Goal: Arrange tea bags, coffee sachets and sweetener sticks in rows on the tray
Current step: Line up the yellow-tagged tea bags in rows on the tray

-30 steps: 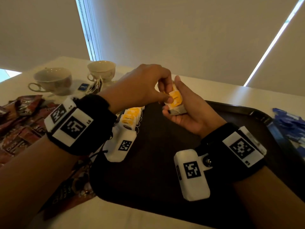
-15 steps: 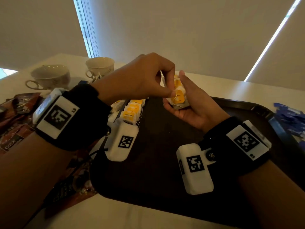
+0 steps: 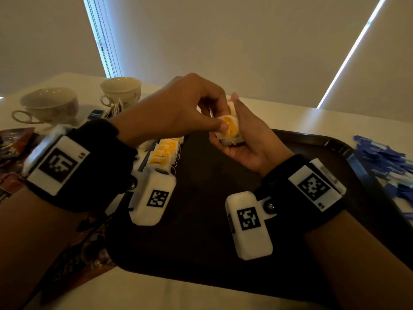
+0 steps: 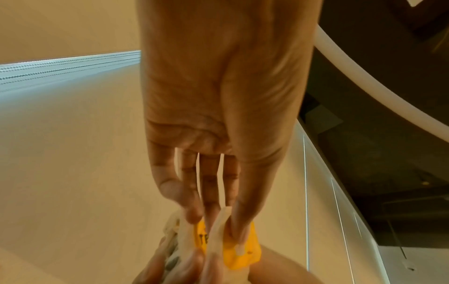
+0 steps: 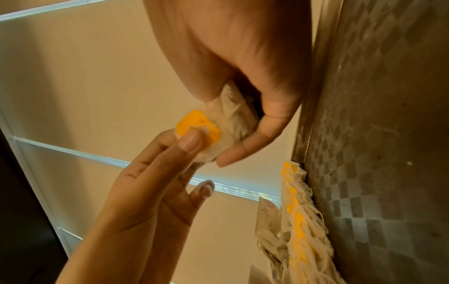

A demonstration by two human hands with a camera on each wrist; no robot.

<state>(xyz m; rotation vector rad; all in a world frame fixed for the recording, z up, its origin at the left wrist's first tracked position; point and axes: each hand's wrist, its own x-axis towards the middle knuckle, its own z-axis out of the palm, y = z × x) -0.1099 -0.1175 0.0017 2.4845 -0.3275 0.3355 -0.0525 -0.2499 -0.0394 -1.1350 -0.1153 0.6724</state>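
Observation:
Over the far part of the dark tray (image 3: 201,231), my right hand (image 3: 224,140) grips a small stack of white tea bags with yellow tags (image 3: 231,129). My left hand (image 3: 221,120) reaches across and pinches the front tea bag of that stack, thumb on its yellow tag (image 5: 199,126). The left wrist view shows my fingers closed on that tea bag (image 4: 240,251). A row of tea bags (image 3: 164,152) lies along the tray's left edge, also visible as a row of tea bags (image 5: 296,221) in the right wrist view.
Two teacups (image 3: 48,106) (image 3: 120,90) stand on the white table at the back left. Brown coffee sachets (image 3: 13,144) lie left of the tray. Blue sweetener sticks (image 3: 384,162) are piled right of the tray. Most of the tray's floor is bare.
Both hands have stayed together above the tray. My left thumb and fingers have shifted their pinch on the front tea bag of the stack.

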